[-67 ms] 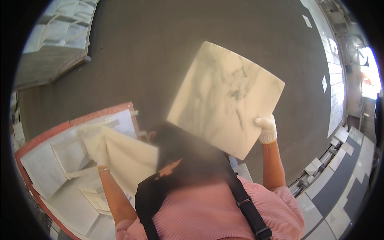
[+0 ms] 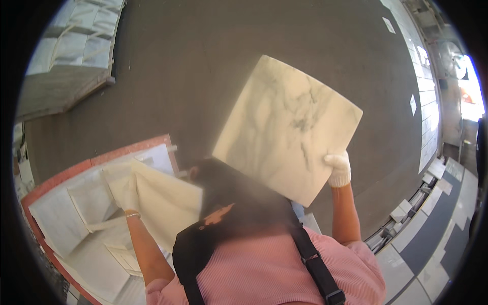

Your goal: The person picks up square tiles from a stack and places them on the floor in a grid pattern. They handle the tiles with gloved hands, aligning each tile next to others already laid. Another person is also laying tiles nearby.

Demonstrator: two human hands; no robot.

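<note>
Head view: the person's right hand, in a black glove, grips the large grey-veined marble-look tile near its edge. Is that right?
Not quite: the glove is white, not black, as the head view shows. The right hand does grip the large grey-veined marble-look tile near its edge.

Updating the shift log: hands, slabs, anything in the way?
Right hand gripping veined slab. Left hand at pale slab, grip unclear. Red rim beyond left hand.

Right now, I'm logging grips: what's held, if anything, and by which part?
The right hand holds a marbled slab by its lower right edge. The left hand meets another slab at its left edge; grip unclear.
</note>
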